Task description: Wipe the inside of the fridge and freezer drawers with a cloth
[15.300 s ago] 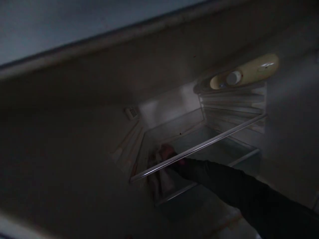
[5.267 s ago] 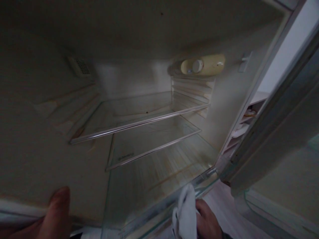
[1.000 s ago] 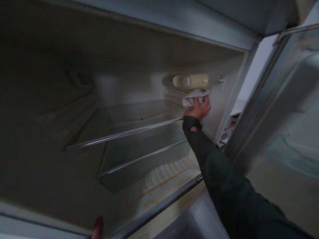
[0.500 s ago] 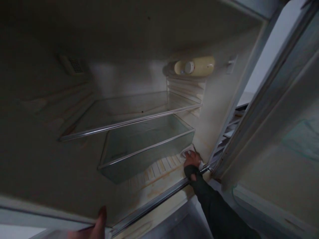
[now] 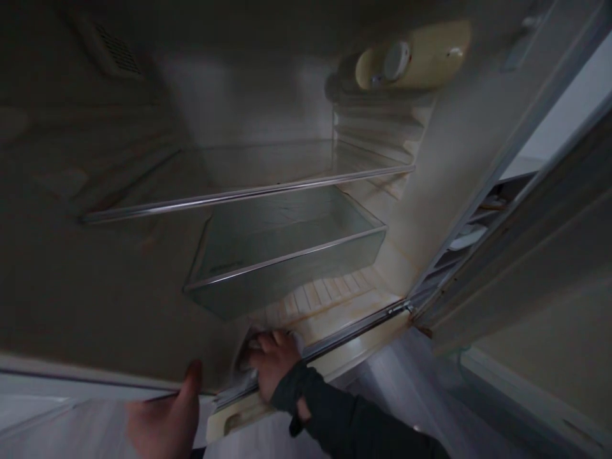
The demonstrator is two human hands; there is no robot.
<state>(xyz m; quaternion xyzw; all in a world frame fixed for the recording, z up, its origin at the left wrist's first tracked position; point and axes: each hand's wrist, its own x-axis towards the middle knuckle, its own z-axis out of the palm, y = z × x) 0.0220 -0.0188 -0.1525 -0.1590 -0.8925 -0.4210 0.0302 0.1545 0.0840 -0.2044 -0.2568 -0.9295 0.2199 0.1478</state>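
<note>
White cloth (image 5: 291,339), crumpled and mostly hidden, sits under the right hand (image 5: 271,363) at the lower middle of the frame, pressed onto the stained floor of the open fridge (image 5: 335,306) near its front left corner. That hand's fingers (image 5: 264,345) are curled together over the cloth, clamped on it, and a dark sleeve (image 5: 349,424) runs from the wrist toward the bottom right. The left hand (image 5: 165,421) is at the lower left, thumb up against the pale front edge of the fridge's left wall (image 5: 95,319); whether its fingers are apart or together cannot be told, since only the thumb and part of the palm show. Above the cloth hangs a clear glass shelf with a metal front strip (image 5: 287,255), and higher up a second, longer glass shelf (image 5: 248,191) spans the cavity. A cream oval thermostat housing with a white round knob (image 5: 411,57) sits at the upper right on the side wall. The open fridge door (image 5: 540,255) fills the right of the frame, and a small vent grille (image 5: 115,48) shows at the upper left.
</note>
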